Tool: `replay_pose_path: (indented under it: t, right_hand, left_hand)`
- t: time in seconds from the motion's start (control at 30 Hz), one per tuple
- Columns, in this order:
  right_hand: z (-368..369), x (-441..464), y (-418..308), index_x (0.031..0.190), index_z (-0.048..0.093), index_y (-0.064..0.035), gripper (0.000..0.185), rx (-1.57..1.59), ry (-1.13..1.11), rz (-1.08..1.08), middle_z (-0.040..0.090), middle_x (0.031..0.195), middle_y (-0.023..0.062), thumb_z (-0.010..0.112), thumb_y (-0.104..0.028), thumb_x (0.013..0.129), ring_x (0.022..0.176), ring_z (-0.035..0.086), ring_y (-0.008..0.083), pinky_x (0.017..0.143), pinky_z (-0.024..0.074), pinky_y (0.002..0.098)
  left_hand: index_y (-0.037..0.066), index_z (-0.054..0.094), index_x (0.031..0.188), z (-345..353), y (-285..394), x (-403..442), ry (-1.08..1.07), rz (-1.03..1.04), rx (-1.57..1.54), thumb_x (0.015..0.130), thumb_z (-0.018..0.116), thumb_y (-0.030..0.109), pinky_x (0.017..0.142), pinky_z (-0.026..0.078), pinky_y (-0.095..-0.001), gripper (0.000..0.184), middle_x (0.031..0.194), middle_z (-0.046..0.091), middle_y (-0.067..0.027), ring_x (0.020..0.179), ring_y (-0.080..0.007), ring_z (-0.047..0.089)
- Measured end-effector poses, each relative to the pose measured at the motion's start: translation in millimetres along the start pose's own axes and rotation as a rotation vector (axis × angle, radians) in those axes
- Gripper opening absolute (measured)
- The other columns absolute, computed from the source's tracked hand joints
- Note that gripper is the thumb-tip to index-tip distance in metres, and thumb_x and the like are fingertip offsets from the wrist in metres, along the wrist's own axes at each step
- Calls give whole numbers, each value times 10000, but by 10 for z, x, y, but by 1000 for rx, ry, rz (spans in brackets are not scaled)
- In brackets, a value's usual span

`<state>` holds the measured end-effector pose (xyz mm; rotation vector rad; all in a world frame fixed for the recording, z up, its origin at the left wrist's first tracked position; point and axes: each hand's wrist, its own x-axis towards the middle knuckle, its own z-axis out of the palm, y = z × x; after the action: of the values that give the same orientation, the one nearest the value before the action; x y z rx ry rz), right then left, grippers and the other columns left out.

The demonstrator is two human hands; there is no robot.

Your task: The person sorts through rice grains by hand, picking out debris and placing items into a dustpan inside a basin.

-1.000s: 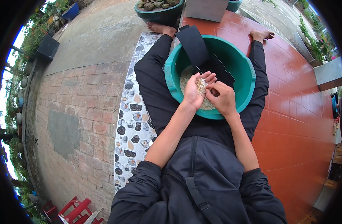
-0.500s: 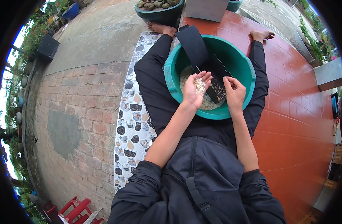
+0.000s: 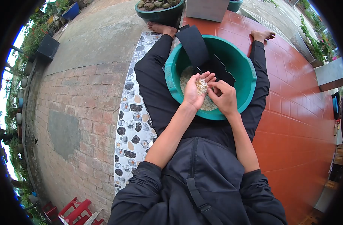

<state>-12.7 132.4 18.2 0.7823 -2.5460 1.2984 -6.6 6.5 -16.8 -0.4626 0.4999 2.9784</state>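
A green basin [image 3: 248, 71] stands between my legs, with pale grains [image 3: 209, 104] at its bottom. My left hand [image 3: 195, 92] is palm up over the basin, cupped round a small heap of grains [image 3: 201, 85]. Beside it, my right hand [image 3: 224, 98] has thumb and forefinger pinched at the heap's edge; whatever is between the fingertips is too small to make out. A black folded piece [image 3: 194, 45] leans over the basin's far left rim, and its dark lower part lies inside, partly hidden by my hands.
Beyond the basin are a planter with stones [image 3: 160, 14] and a grey square pot [image 3: 207, 9]. Pebble-patterned tiles [image 3: 132, 127] run along my left, and red tiles [image 3: 291, 131] lie to my right. A red plastic stool [image 3: 77, 212] is at the lower left.
My right hand moved right, away from the grains and over the dark piece, then came back to my left palm. My left hand stayed nearly in place.
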Motion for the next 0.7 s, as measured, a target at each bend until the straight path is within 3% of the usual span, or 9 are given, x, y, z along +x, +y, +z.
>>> replay_pose_path:
  t: [0.7]
  right_hand:
    - [36, -15, -15, 788, 662, -68, 83, -161, 21, -34, 531, 634, 35, 675, -107, 716, 552, 545, 188, 511, 435, 313]
  left_hand:
    - [-43, 522, 1164, 4, 3, -9, -24, -41, 34, 957, 337, 262, 979, 430, -389, 413, 1159, 594, -186, 1093, -296, 563]
